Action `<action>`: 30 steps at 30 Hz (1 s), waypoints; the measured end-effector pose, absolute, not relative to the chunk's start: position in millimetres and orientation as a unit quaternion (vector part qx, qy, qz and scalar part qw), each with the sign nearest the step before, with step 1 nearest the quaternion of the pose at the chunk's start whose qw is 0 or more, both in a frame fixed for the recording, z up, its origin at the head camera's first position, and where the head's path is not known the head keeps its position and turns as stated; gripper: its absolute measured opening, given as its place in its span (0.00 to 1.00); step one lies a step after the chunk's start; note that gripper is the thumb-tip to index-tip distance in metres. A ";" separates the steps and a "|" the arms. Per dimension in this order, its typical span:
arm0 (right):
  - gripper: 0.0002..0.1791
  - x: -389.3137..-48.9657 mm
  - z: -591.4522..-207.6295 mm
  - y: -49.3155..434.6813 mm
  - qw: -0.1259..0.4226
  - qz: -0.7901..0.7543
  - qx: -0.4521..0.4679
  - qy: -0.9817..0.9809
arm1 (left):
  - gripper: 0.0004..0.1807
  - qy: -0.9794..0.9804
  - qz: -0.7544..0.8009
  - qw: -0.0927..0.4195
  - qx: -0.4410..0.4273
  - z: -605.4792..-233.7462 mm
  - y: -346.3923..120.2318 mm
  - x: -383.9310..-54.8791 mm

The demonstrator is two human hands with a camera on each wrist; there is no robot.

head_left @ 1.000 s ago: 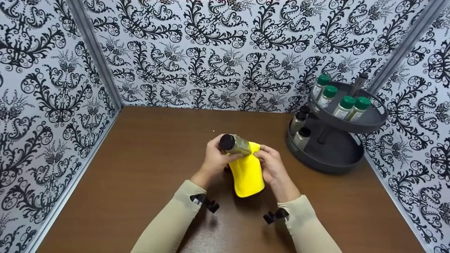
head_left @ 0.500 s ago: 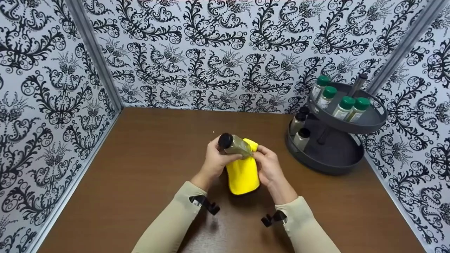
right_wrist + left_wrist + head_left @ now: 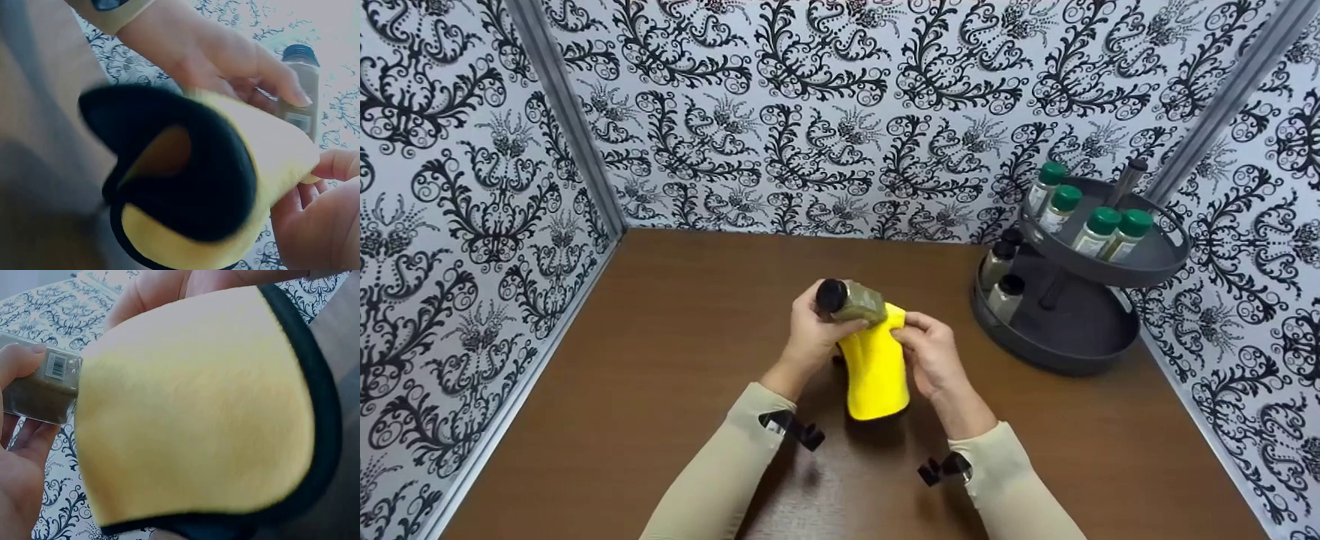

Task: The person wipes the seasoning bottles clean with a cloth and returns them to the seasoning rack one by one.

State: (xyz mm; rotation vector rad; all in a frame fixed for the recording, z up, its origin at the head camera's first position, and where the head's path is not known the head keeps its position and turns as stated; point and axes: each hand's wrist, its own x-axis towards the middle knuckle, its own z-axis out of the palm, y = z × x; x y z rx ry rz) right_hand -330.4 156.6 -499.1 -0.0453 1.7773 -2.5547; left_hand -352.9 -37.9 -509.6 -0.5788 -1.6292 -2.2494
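In the head view, my left hand (image 3: 808, 330) grips a clear spice jar (image 3: 862, 303) with a black cap, tilted so the cap points to the left. The filling looks greenish brown, and a barcode label shows on the jar (image 3: 55, 367) in the left wrist view. My right hand (image 3: 931, 351) pinches the upper corner of a yellow cloth (image 3: 877, 379) between thumb and fingers. The cloth hangs down between both hands, right at the jar's base, and has dark edging. In the right wrist view its dark underside (image 3: 208, 174) is folded outward.
A dark grey two-tier rack (image 3: 1069, 358) stands at the back right of the brown table (image 3: 697, 322). Several green-capped jars (image 3: 1099, 229) are on its upper tier, and black-capped jars (image 3: 1006, 298) are on the lower one. Patterned walls (image 3: 840, 135) enclose the back and sides.
The jar and my left hand have shifted slightly left. My right hand and the cloth have moved a little left too, with the cloth's hanging part changing shape.
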 end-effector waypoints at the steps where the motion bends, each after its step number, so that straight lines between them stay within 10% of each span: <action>1: 0.11 -331.1 -497.9 158.0 0.005 -0.821 -0.012 0.571 | 0.33 -0.570 -0.782 0.151 -0.204 -510.0 -38.5 -353.9; 13: 0.12 -337.2 -495.3 162.9 -0.050 -0.853 0.012 0.520 | 0.30 -0.622 -0.737 0.133 -0.227 -516.6 -34.3 -355.8; 30: 0.20 -336.2 -505.2 154.9 0.014 -0.831 -0.001 0.556 | 0.33 -0.590 -0.778 0.126 -0.175 -514.9 -24.6 -348.0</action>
